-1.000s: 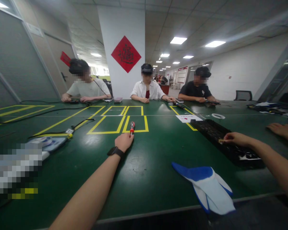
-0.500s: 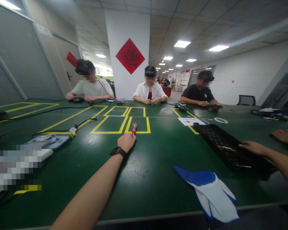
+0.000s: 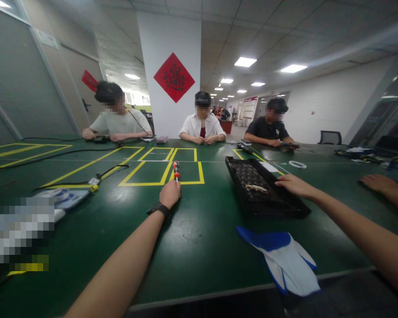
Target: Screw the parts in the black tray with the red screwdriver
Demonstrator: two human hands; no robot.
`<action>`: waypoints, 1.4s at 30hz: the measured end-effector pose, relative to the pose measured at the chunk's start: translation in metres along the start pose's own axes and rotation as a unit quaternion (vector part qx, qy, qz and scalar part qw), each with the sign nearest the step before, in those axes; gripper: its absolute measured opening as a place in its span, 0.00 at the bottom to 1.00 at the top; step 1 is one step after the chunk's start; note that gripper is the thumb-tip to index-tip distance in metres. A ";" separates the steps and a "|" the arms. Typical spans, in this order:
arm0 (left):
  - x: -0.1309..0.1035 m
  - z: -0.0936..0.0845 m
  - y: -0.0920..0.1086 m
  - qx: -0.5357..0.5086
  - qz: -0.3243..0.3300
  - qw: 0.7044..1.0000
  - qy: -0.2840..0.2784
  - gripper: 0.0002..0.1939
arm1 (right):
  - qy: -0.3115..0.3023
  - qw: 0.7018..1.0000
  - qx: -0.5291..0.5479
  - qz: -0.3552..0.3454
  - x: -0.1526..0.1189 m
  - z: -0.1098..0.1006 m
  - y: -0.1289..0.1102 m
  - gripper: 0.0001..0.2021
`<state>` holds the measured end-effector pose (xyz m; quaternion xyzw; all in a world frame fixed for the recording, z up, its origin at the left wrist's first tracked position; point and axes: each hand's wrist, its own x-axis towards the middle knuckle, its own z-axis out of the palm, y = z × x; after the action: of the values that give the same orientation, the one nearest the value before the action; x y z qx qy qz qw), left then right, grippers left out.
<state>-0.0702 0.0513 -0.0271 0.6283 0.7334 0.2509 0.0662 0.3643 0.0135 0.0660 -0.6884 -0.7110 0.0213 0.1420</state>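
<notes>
Nearest, on the near side of the black tray [image 3: 272, 210], a blue-and-white glove [image 3: 293, 265] lies limp on the green table [image 3: 199, 260], apart from it. The tray itself sits right of the table's middle; it looks like stiff plastic, probably light and a little slick, so its raised side walls seem the place to take hold, kept level because of the loose pale piece [image 3: 257, 188] lying inside. At the tray's right wall is the right hand [image 3: 293, 185], its fingers close together with the tips at the rim; whether they pinch the wall or merely press it, I cannot tell. The tray therefore lies just left of those fingertips. Well left of the tray, the left hand [image 3: 170, 193] is curled around the near end of a screwdriver [image 3: 176, 170], whose handle juts forward beyond the fist; that should be rigid and easily held by its thick handle. Beyond the tray's far right side lie a white paper [image 3: 268, 166] and a white ring [image 3: 297, 164]. Farther past it sit three co-workers [image 3: 202, 126].
</notes>
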 end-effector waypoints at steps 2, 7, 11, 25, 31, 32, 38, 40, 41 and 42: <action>0.004 0.002 0.000 -0.024 -0.001 1.000 0.013 0.21 | -0.027 0.999 0.010 -0.041 0.010 0.026 -0.042 0.11; 0.017 0.009 -0.008 -0.067 -0.017 0.996 0.050 0.20 | -0.051 0.990 0.024 -0.126 0.026 0.082 -0.127 0.15; 0.024 0.009 -0.015 -0.109 -0.024 0.990 0.085 0.19 | -0.066 0.991 0.030 -0.113 0.033 0.105 -0.161 0.15; -0.037 -0.039 0.062 -0.261 0.309 0.913 -0.060 0.22 | 0.004 0.850 0.513 -0.123 0.026 0.068 -0.233 0.24; -0.013 -0.027 0.027 -0.254 0.218 0.940 0.070 0.19 | -0.025 0.965 0.259 0.016 0.043 0.066 -0.184 0.15; -0.006 -0.018 0.017 -0.247 0.175 0.951 0.068 0.21 | -0.018 0.973 0.229 0.033 0.043 0.071 -0.173 0.14; 0.016 0.023 -0.002 -0.268 0.068 0.959 -0.054 0.30 | -0.008 0.991 0.106 0.084 0.037 0.107 -0.148 0.17; 0.019 0.027 0.002 -0.272 0.060 0.959 -0.052 0.32 | 0.003 0.992 0.087 0.087 0.038 0.109 -0.152 0.21; 0.021 0.027 0.003 -0.272 0.055 0.959 -0.052 0.32 | 0.026 0.994 0.075 0.077 0.039 0.108 -0.155 0.22; 0.022 0.028 0.004 -0.270 0.051 0.960 -0.052 0.32 | 0.057 0.995 0.063 0.051 0.039 0.107 -0.158 0.23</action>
<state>-0.0596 0.0805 -0.0447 0.6360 0.6005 0.4097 0.2587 0.1850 0.0619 0.0059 -0.7137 -0.6627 0.0338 0.2244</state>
